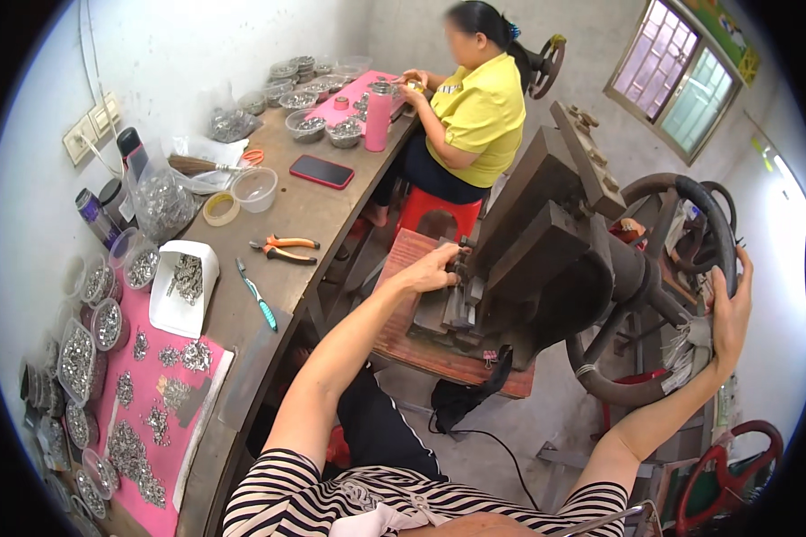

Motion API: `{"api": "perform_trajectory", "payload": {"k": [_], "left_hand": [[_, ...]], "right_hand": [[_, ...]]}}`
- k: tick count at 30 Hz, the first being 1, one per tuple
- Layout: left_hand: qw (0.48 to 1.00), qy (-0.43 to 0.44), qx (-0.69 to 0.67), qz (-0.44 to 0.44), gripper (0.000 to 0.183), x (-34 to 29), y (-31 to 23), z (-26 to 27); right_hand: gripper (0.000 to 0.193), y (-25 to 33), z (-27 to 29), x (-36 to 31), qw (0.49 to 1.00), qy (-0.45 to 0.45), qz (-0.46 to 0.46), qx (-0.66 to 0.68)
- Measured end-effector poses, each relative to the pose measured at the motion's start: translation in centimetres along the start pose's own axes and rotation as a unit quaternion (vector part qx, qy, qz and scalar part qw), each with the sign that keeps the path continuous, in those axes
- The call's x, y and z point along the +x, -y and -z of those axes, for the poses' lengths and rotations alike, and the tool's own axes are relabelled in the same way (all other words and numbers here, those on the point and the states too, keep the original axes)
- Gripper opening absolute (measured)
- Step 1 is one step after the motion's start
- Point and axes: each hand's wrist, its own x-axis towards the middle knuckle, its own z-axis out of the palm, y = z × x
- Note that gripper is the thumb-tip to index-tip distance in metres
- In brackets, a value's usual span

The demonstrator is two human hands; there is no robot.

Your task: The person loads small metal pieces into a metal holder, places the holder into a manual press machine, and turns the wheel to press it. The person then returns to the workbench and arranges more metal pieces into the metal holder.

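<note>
A dark, heavy hand press [542, 259] stands on a reddish wooden board [398, 327] in front of me. My left hand [432, 270] reaches to its metal die [461, 304], fingertips drawn together at the upper part of the die. Whatever lies between those fingertips is too small to make out. On the right, my right hand [733, 300] grips the rim of the press's large handwheel [712, 210], which is partly wrapped in dark covering. White cloth strips [690, 345] are tied onto the wheel low down, near my right forearm.
Left of me, a long bench carries pliers [287, 249], a toothbrush [257, 294], a phone [322, 172], a tape roll [218, 209] and a white scoop-shaped container [166, 291]. Small metal parts lie on a pink sheet [139, 358]. A co-worker [475, 116] sits at its far end. A red handwheel [730, 483] stands lower right.
</note>
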Motion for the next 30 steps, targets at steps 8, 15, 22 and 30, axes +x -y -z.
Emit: {"api": "perform_trajectory", "payload": {"k": [8, 15, 22, 30], "left_hand": [[0.973, -0.056, 0.164, -0.151, 0.044, -3.4, -2.7, 0.5], [0.949, -0.169, 0.215, -0.159, 0.029, -7.3, -4.2, -1.7], [0.922, -0.314, 0.222, -0.043, 0.027, -20.2, -6.8, 0.7], [0.803, -0.502, 0.276, 0.163, 0.023, -36.2, -12.1, 2.1]], "right_hand": [[0.054, 0.0, -0.1, -0.6, 1.0, -0.004, -0.004, 0.0], [0.027, 5.6, -4.1, -7.9, 0.919, -0.241, 0.274, 0.151], [0.061, 16.9, -10.0, -15.5, 0.314, 0.273, 0.311, 0.854], [0.055, 25.8, -10.9, -15.3, -0.011, 0.398, 0.335, 0.854]]}}
